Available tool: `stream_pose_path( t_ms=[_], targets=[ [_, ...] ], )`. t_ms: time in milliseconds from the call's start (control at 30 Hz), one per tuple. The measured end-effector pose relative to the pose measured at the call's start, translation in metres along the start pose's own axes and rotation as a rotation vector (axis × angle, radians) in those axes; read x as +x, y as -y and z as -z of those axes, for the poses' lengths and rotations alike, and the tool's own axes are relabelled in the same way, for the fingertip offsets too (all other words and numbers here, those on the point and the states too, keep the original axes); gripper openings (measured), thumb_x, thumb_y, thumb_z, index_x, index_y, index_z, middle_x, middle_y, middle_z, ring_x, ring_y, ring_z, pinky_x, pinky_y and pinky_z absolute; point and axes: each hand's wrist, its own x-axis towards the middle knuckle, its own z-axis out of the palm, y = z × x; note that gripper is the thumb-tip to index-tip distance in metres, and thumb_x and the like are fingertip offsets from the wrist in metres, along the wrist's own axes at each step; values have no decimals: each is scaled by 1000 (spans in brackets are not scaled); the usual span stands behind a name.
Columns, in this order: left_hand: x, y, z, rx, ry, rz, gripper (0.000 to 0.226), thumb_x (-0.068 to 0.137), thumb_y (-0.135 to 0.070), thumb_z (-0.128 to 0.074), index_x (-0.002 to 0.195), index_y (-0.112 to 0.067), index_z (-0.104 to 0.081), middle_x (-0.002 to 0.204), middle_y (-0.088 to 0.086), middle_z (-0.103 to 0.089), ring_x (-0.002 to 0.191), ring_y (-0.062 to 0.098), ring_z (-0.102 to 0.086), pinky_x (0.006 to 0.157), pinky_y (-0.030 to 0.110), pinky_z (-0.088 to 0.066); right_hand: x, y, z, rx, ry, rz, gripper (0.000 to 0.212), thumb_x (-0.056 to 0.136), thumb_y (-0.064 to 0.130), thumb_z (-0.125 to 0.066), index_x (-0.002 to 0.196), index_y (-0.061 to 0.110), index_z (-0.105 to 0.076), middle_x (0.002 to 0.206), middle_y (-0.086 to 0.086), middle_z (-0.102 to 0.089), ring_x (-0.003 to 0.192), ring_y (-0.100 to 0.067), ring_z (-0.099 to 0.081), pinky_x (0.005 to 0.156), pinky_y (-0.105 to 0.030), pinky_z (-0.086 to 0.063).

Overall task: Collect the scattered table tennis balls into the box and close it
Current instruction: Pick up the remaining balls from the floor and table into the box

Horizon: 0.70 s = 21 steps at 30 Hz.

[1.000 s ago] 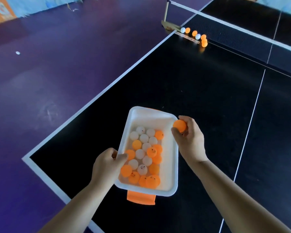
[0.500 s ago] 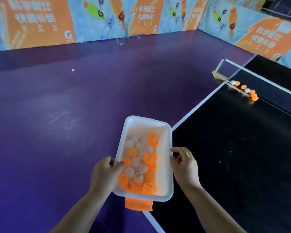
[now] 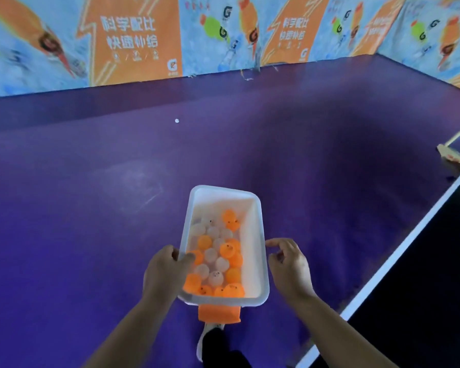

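A white rectangular box [image 3: 252, 235] holds several orange and white table tennis balls [image 3: 218, 258]. It hangs in the air over the purple floor. My left hand [image 3: 165, 274] grips its left rim, thumb inside the edge. My right hand [image 3: 290, 266] hovers just beside the right rim with fingers loosely curled and nothing in them. An orange flap [image 3: 219, 313] sticks out under the near end of the box. One white ball [image 3: 177, 120] lies far off on the floor.
The black table tennis table [image 3: 436, 274] with its white edge line is at the right, its net post [image 3: 454, 152] at the far right. Printed orange and blue barriers [image 3: 144, 38] line the far side of the floor. My shoe [image 3: 210, 338] shows below the box.
The orange ball left my right hand and went into the box. The view swung left from the table to the floor, the box carried off the table by my left hand.
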Motion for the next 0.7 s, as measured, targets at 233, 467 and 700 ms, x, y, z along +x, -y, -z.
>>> stream_pose_path(
  t_ms=[233, 467, 700],
  targets=[
    [150, -32, 33, 20, -41, 15, 36, 81, -26, -63, 59, -13, -37, 57, -1, -39, 53, 17, -36, 50, 30, -27, 147, 65, -74, 197, 57, -3, 15, 92, 25, -54, 100, 37, -51, 97, 18, -59, 85, -4, -59, 64, -17, -47],
    [305, -77, 80, 12, -121, 34, 32, 80, -26, -66, 64, -10, -43, 58, 1, -43, 54, 18, -39, 50, 29, -29, 293, 161, -138, 145, 207, 5, 37, 89, 29, -55, 122, 27, -42, 107, 10, -60, 90, -11, -60, 72, -31, -52],
    [458, -97, 115, -58, -118, 38, 36, 79, -26, -65, 62, -12, -37, 58, 1, -37, 55, 20, -35, 51, 29, -28, 419, 244, -206, 55, 240, -5, 48, 87, 28, -57, 131, 21, -38, 111, 6, -55, 90, -13, -54, 70, -28, -46]
  ],
)
